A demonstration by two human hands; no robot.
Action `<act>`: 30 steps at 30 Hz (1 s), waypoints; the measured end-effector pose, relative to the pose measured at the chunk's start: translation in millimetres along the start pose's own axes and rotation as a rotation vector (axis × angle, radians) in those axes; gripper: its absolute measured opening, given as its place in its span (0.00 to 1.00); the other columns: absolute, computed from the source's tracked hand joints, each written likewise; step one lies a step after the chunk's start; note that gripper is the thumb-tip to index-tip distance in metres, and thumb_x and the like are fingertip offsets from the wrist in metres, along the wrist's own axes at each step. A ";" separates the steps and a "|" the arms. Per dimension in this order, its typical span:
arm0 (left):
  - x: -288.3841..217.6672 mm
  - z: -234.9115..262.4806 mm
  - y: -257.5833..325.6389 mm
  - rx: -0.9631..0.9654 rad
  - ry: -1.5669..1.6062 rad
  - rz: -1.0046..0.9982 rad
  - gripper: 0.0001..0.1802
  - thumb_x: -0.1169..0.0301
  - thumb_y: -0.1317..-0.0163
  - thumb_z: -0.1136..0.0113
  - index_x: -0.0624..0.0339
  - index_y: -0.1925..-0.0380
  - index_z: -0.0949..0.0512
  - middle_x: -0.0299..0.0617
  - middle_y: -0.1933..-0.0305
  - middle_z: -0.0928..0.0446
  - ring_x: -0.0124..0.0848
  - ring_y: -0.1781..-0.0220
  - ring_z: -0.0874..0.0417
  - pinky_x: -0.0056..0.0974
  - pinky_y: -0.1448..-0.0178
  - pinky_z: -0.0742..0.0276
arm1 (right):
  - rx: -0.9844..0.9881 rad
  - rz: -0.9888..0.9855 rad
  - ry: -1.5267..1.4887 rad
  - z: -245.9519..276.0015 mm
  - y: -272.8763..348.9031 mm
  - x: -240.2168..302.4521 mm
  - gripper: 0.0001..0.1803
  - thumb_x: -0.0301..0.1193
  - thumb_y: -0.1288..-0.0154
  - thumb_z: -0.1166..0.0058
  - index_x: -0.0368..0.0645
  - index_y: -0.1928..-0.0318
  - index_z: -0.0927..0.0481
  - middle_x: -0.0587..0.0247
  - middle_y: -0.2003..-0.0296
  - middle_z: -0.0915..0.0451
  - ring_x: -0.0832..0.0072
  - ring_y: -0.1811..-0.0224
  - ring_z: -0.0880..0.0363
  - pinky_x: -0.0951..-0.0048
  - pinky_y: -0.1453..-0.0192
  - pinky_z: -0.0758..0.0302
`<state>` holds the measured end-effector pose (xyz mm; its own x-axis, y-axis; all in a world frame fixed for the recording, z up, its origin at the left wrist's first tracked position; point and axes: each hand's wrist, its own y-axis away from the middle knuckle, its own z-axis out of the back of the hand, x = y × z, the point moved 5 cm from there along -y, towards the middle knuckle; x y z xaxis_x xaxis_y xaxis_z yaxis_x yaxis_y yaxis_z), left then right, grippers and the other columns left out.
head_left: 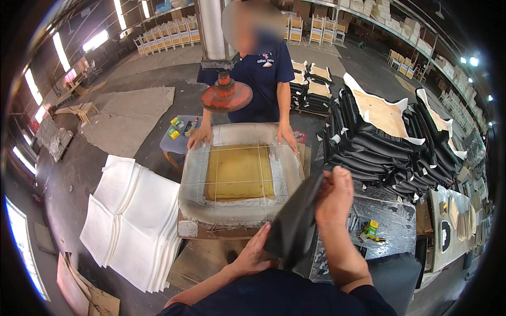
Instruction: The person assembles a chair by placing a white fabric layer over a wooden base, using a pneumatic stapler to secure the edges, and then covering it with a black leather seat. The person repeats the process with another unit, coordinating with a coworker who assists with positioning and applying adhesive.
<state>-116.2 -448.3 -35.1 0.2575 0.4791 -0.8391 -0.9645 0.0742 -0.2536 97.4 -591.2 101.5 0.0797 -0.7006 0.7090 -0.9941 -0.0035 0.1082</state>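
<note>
The step in hand looks like handling the black sheet, which is held up at the near right of the padded frame: the grip of the right hand pinches its upper edge, while the left hand touches its left edge, pinching or not I cannot tell. The next move probably calls for an even pull from both hands. The frame's recess holds a yellow panel under crossing cords.

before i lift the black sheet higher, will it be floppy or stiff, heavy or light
Likely floppy: the black sheet bends and folds between the right hand and left hand. Probably light, as it looks thin and the right hand grips only its upper end.
</note>
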 end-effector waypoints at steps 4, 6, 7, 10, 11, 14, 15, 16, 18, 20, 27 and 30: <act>0.3 8.3 9.8 -0.145 0.038 0.038 0.73 0.62 0.42 0.15 0.64 0.11 0.61 0.67 0.09 0.51 0.61 0.08 0.49 0.53 0.09 0.43 | 0.106 -0.083 -0.142 -13.1 5.6 -48.7 0.07 0.33 0.14 0.42 0.48 0.55 0.23 0.58 0.63 0.10 0.69 0.61 0.09 0.69 0.50 0.14; 3.1 12.9 18.5 -0.254 0.018 0.074 0.68 0.66 0.41 0.17 0.63 0.11 0.55 0.65 0.10 0.48 0.58 0.08 0.45 0.50 0.10 0.42 | 0.109 -0.130 -0.140 -20.9 10.3 -64.1 0.06 0.33 0.14 0.41 0.48 0.54 0.22 0.57 0.62 0.10 0.69 0.61 0.08 0.68 0.50 0.14; 6.7 17.9 27.0 -0.309 0.007 0.093 0.65 0.69 0.41 0.18 0.63 0.11 0.52 0.65 0.10 0.46 0.57 0.08 0.44 0.49 0.10 0.42 | 0.111 -0.155 -0.138 -27.3 14.4 -72.4 0.06 0.33 0.14 0.41 0.48 0.53 0.22 0.57 0.61 0.10 0.69 0.62 0.08 0.68 0.50 0.14; 38.2 44.2 47.8 -0.257 0.291 0.314 0.52 0.76 0.40 0.25 0.63 0.15 0.38 0.62 0.17 0.30 0.45 0.15 0.28 0.42 0.15 0.35 | 0.104 -0.209 -0.104 -41.6 23.8 -88.7 0.06 0.35 0.15 0.39 0.49 0.53 0.21 0.59 0.62 0.09 0.69 0.61 0.08 0.70 0.54 0.16; 47.9 57.6 57.1 -0.310 0.313 0.388 0.47 0.78 0.40 0.27 0.63 0.19 0.32 0.60 0.23 0.25 0.41 0.19 0.24 0.41 0.18 0.32 | 0.096 -0.222 -0.089 -46.4 26.1 -92.7 0.06 0.35 0.16 0.38 0.49 0.53 0.21 0.59 0.62 0.09 0.69 0.62 0.08 0.70 0.55 0.17; 48.5 119.0 65.6 -0.366 0.270 0.467 0.33 0.82 0.39 0.35 0.65 0.31 0.19 0.54 0.38 0.11 0.32 0.34 0.13 0.37 0.28 0.23 | 0.142 -0.002 0.087 -28.9 14.0 -74.2 0.07 0.33 0.17 0.37 0.49 0.57 0.21 0.69 0.67 0.14 0.78 0.68 0.15 0.77 0.62 0.23; 47.0 150.2 71.9 -0.366 0.159 0.420 0.29 0.83 0.39 0.37 0.66 0.35 0.16 0.51 0.43 0.09 0.31 0.40 0.10 0.36 0.32 0.20 | 0.196 0.056 0.147 -29.2 17.1 -68.2 0.07 0.31 0.17 0.38 0.48 0.58 0.21 0.71 0.69 0.16 0.82 0.70 0.18 0.79 0.63 0.24; 39.1 179.2 83.1 -0.370 0.078 0.462 0.25 0.84 0.39 0.39 0.66 0.41 0.14 0.49 0.47 0.08 0.33 0.43 0.08 0.37 0.36 0.17 | 0.251 0.074 0.198 -44.1 32.9 -57.7 0.08 0.28 0.18 0.39 0.48 0.59 0.23 0.73 0.68 0.18 0.84 0.67 0.19 0.80 0.61 0.25; 11.2 233.6 77.5 -0.399 0.025 0.329 0.24 0.86 0.38 0.41 0.66 0.42 0.13 0.48 0.50 0.07 0.34 0.46 0.07 0.36 0.38 0.16 | 0.330 0.297 0.343 -36.2 47.5 -28.8 0.09 0.22 0.20 0.42 0.46 0.61 0.26 0.75 0.68 0.21 0.88 0.65 0.24 0.81 0.59 0.28; 2.1 277.6 62.9 -0.439 0.046 0.244 0.24 0.86 0.38 0.42 0.66 0.43 0.12 0.47 0.51 0.07 0.33 0.48 0.07 0.35 0.39 0.16 | 0.317 0.434 0.412 -54.1 57.9 -28.7 0.10 0.22 0.21 0.41 0.46 0.62 0.26 0.77 0.70 0.23 0.89 0.68 0.29 0.82 0.62 0.33; 52.3 332.7 20.2 -0.245 0.176 0.291 0.13 0.76 0.23 0.41 0.68 0.46 0.12 0.39 0.56 0.09 0.24 0.52 0.12 0.33 0.45 0.16 | 0.104 0.448 0.406 -76.0 27.7 -90.1 0.07 0.26 0.20 0.36 0.46 0.59 0.21 0.80 0.70 0.25 0.91 0.69 0.32 0.84 0.65 0.39; 82.6 345.7 5.0 -0.263 0.288 0.323 0.18 0.65 0.16 0.45 0.69 0.48 0.12 0.33 0.60 0.13 0.21 0.57 0.18 0.32 0.51 0.20 | 0.127 0.433 0.456 -96.2 -4.9 -109.5 0.07 0.26 0.17 0.40 0.41 0.59 0.21 0.72 0.72 0.21 0.85 0.74 0.23 0.79 0.68 0.26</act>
<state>-120.2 -106.0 60.6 -0.0099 0.1782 -0.9840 -0.9596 -0.2784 -0.0408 100.6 -445.8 90.4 -0.3358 -0.2836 0.8982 -0.9419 0.1075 -0.3182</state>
